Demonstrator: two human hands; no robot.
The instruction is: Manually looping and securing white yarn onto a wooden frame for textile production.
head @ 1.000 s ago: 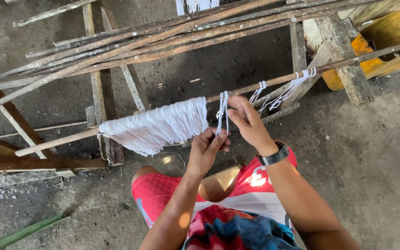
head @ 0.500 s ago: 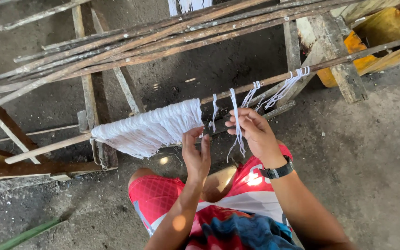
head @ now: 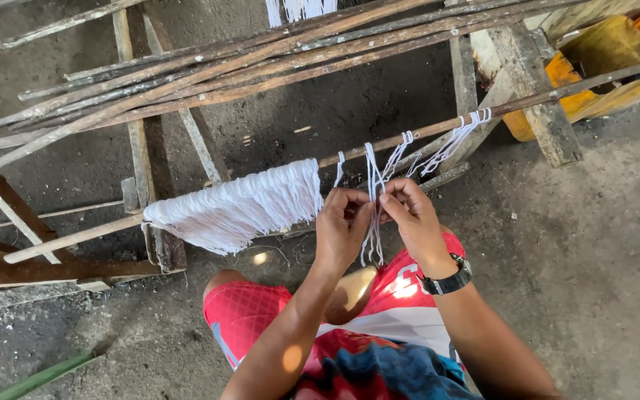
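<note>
Between both hands, a hanging bunch of white strands is pinched just under the pole.

At the pinch, the loose white strands (head: 371, 222) drop from the thin wooden pole (head: 424, 133), their ends dangling below the fingers, apparently so they stay gathered and taut. The left hand (head: 341, 231) closes its fingertips on them from one side; the right hand (head: 411, 218), wearing a black wristwatch (head: 447, 280), closes on them from the other, knuckles nearly touching. Just left of the grip, a thick sheet of packed white yarn (head: 238, 207) already drapes the same pole. Right of the grip, smaller tied strand bunches (head: 453, 137) hang spaced apart. Beyond, above the hands, long bamboo rods (head: 261, 67) rest on a rough wooden frame (head: 138, 148); yellow containers (head: 601, 52) sit far right.
</note>
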